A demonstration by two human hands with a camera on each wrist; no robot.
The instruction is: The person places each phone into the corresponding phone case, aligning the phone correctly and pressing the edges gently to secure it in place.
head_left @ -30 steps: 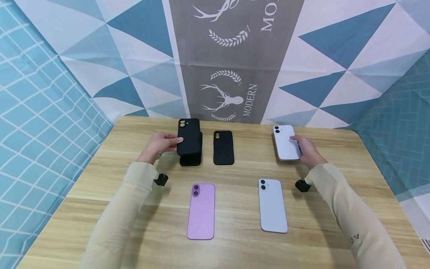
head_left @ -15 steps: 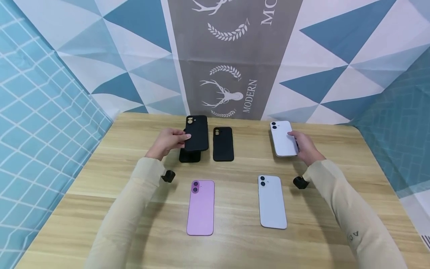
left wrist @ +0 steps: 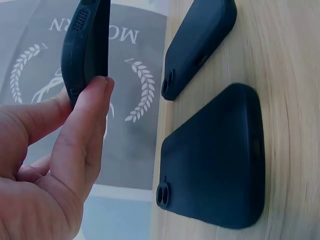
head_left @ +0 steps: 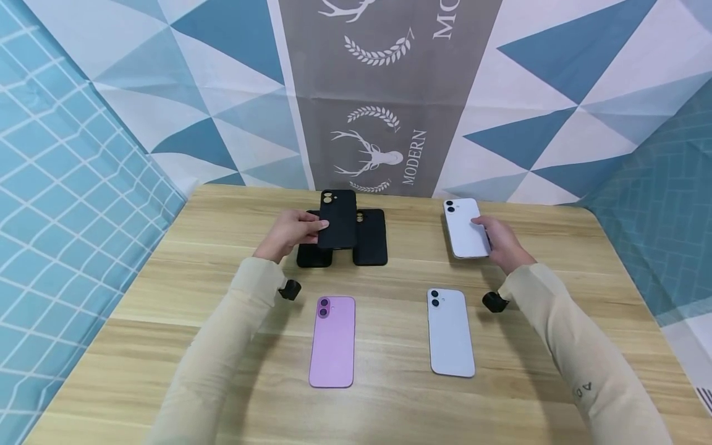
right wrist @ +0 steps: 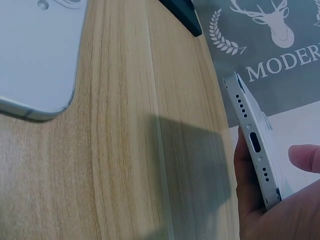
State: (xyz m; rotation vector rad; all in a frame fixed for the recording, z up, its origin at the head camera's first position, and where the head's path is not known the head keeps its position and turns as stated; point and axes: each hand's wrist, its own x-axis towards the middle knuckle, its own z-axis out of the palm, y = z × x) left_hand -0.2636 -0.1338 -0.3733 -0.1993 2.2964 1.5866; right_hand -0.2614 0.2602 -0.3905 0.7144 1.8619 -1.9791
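Observation:
My left hand [head_left: 293, 232] pinches a black phone case [head_left: 338, 219] by its left edge, thumb on the back and fingers underneath. The left wrist view shows this case [left wrist: 85, 45] raised off the table, its hollow inner side facing the fingers. Two more black cases lie below it: the left case [head_left: 314, 256] and the right case [head_left: 371, 247], both partly covered in the head view. At the back right my right hand [head_left: 503, 242] grips a white phone [head_left: 466, 227] by its right edge. In the right wrist view the phone's port end [right wrist: 255, 142] shows, lifted above its shadow.
A pink phone [head_left: 332, 343] lies back up near the front middle of the wooden table [head_left: 389, 408]. To its right lies another white phone [head_left: 451, 334], also back up. A patterned cloth wall [head_left: 384, 111] rises behind the table's far edge.
My left hand has carried the black case to the right, from above the left case to between the two lying cases. The right hand and its white phone have shifted slightly left.

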